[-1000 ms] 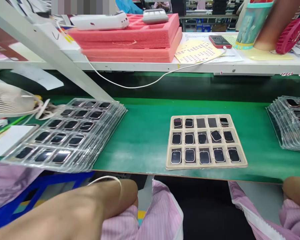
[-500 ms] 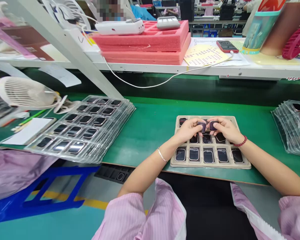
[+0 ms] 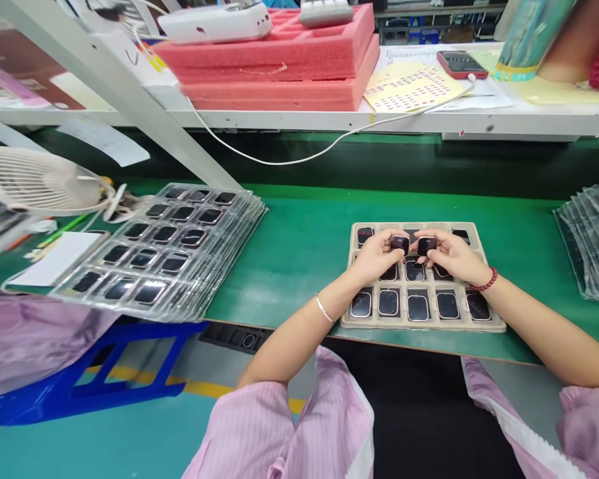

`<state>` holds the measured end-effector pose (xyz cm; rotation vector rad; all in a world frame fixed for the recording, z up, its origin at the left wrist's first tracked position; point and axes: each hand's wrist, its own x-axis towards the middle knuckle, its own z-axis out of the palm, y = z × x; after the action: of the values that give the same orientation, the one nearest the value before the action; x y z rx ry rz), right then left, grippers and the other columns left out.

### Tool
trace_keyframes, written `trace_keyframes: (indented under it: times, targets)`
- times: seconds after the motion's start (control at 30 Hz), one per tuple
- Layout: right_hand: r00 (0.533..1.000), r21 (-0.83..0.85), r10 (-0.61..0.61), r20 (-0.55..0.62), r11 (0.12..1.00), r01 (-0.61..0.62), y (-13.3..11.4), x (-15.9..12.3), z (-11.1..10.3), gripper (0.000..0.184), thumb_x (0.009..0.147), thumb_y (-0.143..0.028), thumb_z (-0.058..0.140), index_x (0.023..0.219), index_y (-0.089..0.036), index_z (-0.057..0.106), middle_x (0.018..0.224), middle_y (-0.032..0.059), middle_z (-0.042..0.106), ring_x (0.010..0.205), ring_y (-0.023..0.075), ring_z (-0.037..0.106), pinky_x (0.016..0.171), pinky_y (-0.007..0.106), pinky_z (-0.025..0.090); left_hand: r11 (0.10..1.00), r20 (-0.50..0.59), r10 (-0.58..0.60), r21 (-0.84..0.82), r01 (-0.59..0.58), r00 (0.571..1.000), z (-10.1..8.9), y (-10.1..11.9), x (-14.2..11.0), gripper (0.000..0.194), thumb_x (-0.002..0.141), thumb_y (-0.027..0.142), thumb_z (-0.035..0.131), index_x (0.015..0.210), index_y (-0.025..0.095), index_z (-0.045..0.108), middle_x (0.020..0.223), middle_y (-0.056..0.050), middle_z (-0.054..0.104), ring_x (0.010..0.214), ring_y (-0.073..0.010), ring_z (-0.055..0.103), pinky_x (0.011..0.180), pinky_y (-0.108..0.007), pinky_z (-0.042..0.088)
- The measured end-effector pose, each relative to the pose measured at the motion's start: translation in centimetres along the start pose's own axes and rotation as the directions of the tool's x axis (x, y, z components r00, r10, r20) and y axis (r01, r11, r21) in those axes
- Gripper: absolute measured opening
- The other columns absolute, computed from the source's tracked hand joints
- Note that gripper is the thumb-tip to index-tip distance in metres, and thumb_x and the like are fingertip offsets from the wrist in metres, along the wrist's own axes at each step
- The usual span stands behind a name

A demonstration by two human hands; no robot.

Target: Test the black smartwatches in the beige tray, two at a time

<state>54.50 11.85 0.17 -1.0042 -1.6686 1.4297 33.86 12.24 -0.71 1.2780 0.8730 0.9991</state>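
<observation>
Between the fingers of my left hand (image 3: pixel 378 254) is a dark square watch face with rounded corners (image 3: pixel 400 244). A second, similar watch face (image 3: pixel 426 246) is pinched in my right hand (image 3: pixel 454 255), close beside the first. Both hands are above the back half of a beige tray (image 3: pixel 348 320), which lies on the green table. Its front row shows several watch faces, among them one in the middle (image 3: pixel 418 307). My hands hide part of the back and middle rows.
To the left, a stack of clear plastic trays (image 3: pixel 229 256) holds more watch faces, near a white fan (image 3: pixel 44 181). Another clear stack (image 3: pixel 586 246) stands at the right edge. Pink foam blocks (image 3: pixel 274 93), a phone (image 3: pixel 462 64) and a white cable (image 3: pixel 279 161) occupy the shelf.
Both watch faces have tilted so that more of their dark fronts shows. My hands stay over the same part of the tray. The camera view has shifted slightly downward.
</observation>
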Motion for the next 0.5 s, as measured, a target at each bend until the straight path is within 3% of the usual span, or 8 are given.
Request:
trace_keyframes:
  times: [0.33, 0.5]
  targets:
    - [1.000, -0.020, -0.007, 0.022, 1.000, 0.007, 0.35, -0.21, 0.13, 0.051, 0.083, -0.018, 0.058, 0.134, -0.019, 0.052, 0.119, 0.0121, 0.065, 0.082, 0.0173, 0.068, 0.061, 0.027, 0.058, 1.000, 0.027, 0.025, 0.011, -0.025, 0.999, -0.05, -0.25, -0.20, 0.042, 0.068, 0.010, 0.065, 0.110, 0.016, 0.060, 0.105, -0.009, 0.067, 0.092, -0.0195, 0.067, 0.069, -0.025, 0.054]
    - [1.000, 0.048, -0.015, -0.002, 0.999, 0.015, 0.27, -0.07, -0.39, 0.058, 0.089, -0.034, 0.061, 0.145, -0.030, 0.045, 0.140, 0.0091, 0.054, 0.098, 0.0202, 0.065, 0.074, 0.034, 0.062, 1.000, 0.043, 0.019, -0.021, -0.018, 0.999, -0.62, 0.11, -0.07, 0.050, 0.080, 0.030, 0.066, 0.129, 0.022, 0.058, 0.134, -0.011, 0.057, 0.086, -0.0160, 0.066, 0.060, -0.022, 0.052]
